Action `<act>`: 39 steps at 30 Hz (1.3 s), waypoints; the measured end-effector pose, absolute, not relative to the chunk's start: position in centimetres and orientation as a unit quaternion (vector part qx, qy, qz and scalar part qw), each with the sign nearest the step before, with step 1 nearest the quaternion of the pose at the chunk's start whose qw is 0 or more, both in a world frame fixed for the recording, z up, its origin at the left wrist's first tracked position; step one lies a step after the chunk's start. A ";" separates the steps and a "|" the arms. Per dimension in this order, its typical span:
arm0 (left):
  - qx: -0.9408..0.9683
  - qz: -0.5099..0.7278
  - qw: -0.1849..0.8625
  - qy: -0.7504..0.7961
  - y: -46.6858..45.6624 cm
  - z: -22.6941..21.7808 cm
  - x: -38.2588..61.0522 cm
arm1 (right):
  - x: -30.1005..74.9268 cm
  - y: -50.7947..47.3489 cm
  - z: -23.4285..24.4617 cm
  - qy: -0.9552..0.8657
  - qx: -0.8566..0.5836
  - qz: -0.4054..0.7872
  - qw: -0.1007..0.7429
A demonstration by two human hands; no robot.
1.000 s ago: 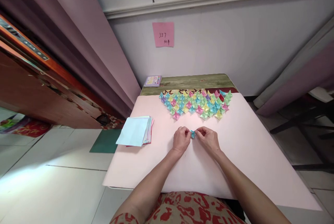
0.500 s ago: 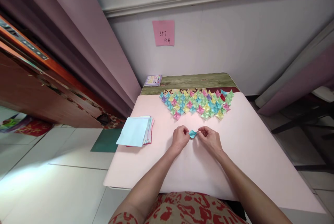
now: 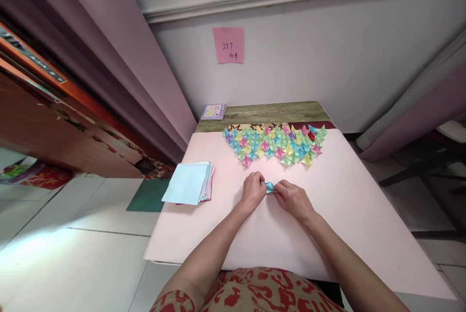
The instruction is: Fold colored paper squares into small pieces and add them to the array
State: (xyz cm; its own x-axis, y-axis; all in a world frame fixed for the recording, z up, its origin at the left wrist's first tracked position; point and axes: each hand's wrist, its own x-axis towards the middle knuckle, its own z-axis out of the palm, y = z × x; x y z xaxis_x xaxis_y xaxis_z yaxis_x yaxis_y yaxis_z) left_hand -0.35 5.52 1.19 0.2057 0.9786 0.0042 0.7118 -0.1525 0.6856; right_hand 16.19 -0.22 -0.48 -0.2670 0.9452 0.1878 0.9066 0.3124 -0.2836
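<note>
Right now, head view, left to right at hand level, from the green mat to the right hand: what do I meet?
Green mat → paper stack → left hand → blue folded paper → right hand.

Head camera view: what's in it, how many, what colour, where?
Table: one, pale pink top, centre
Held paper piece: one, blue, table's middle
Folded pieces: many, mixed colours, table's far part
Paper stack: one, light blue top, table's left
Small stack: one, purplish, table's far left
Note: one, pink, on wall
Curtain: one, purple, left
Door: one, reddish brown, left
Mat: one, green, left floor
Furniture frame: one, dark, right
Garment: one, red and tan, bottom
Left hand: one, bare, holding piece
Right hand: one, bare, holding piece
</note>
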 end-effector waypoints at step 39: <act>0.773 0.293 0.209 0.523 2.3 -1.3 -5.2 | 12.9 6.2 -1.2 -0.634 -0.717 0.040 0.286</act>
